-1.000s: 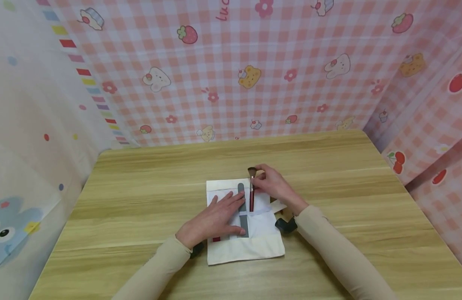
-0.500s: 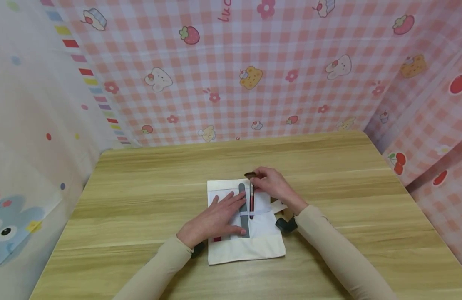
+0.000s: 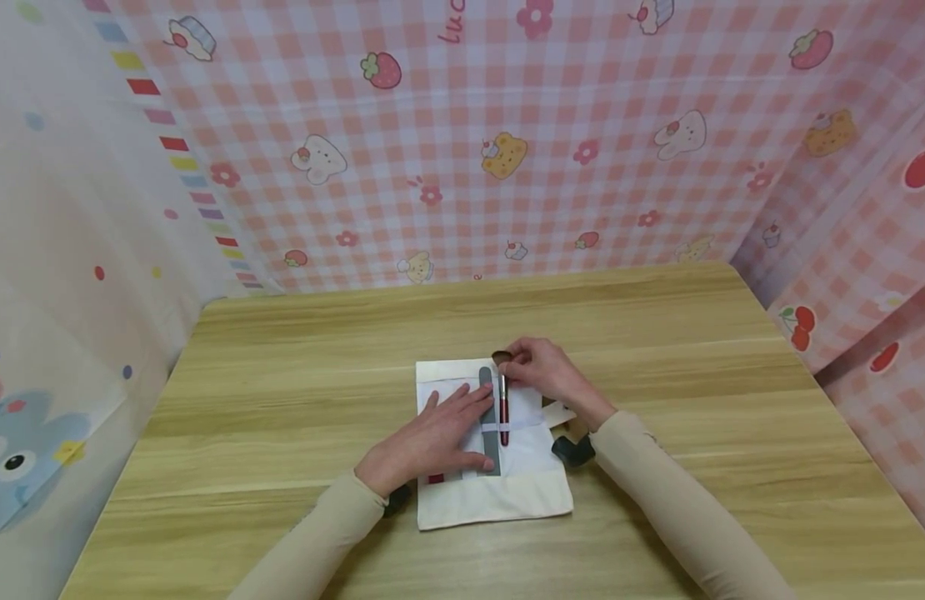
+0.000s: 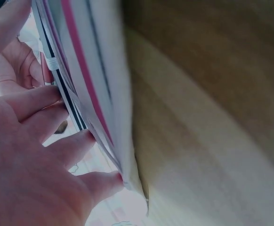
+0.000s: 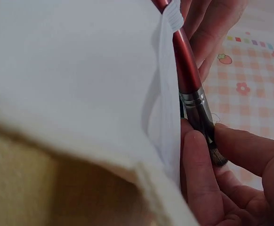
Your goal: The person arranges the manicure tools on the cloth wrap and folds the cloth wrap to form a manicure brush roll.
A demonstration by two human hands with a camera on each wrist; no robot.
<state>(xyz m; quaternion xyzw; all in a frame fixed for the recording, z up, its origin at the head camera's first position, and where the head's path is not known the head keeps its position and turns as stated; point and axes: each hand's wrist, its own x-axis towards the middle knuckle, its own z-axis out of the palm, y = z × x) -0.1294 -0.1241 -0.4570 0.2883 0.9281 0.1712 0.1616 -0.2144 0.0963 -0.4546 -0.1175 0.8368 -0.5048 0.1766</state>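
Observation:
A cream cloth organizer (image 3: pixel 500 502) lies unfolded on the table. Its elastic band (image 5: pixel 175 16) crosses a long grey nail file (image 3: pixel 490 446) and the red handle of a makeup brush (image 3: pixel 505 408). My right hand (image 3: pixel 543 368) pinches this brush near its metal collar and dark bristles, between thumb and fingers, at the organizer's far edge. My left hand (image 3: pixel 437 432) rests spread over the organizer's left part, with fingertips on the nail file. A red item (image 3: pixel 436 479) peeks out below the left palm, mostly hidden.
Beside the organizer's right edge, a pale strap (image 3: pixel 558 413) sticks out under my right wrist. Dark wrist devices (image 3: pixel 573 451) sit below both wrists. The wooden table (image 3: pixel 305 333) ends at a pink checked curtain (image 3: pixel 402 125) at the back.
My right hand has drawn the brush toward me, and its handle end now passes under the elastic band, beside the nail file. The left hand has stayed in place.

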